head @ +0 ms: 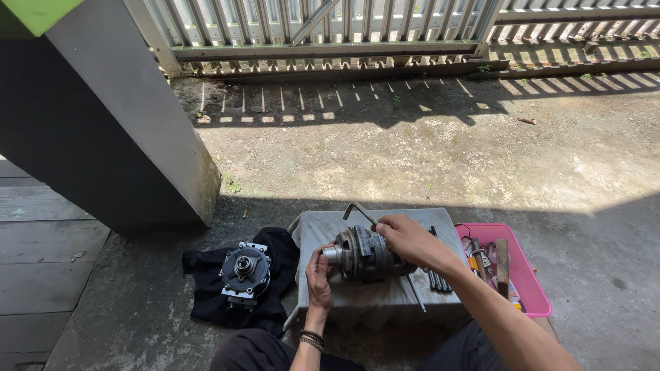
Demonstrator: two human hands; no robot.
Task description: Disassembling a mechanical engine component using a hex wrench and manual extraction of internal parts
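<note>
Landmark: the grey block [385,292], a low cloth-covered stand on the concrete in front of the seated person.
Housing: a round metal compressor-like body [368,254] lies on its side on top of the block, near its front edge, its shaft end pointing to the person's left.
Left hand: the left hand [318,275] is at the block's left front, fingers curled partly shut around the housing's shaft end; this looks like a steadying grip so the body does not roll.
Right hand: the right hand [405,237] is over the top of the housing, fingers closed on the lower end of an L-shaped hex key [359,211], whose bent arm sticks up and back; the hold suits turning a bolt, though the bolt itself is hidden by the hand.
Bolts: several long dark bolts [436,278] lie on the block just right of the housing.
Tray: a pink tray [533,292] of tools touches the block's right side.
Cloth: a black cloth [206,288] left of the block carries a second round part [244,269].
Behind: a grey pillar [137,124] stands left and back; a slatted gate [330,27] is far behind.
Obstacles: nothing crowds the hands; the bolts lie nearest the right forearm.
</note>
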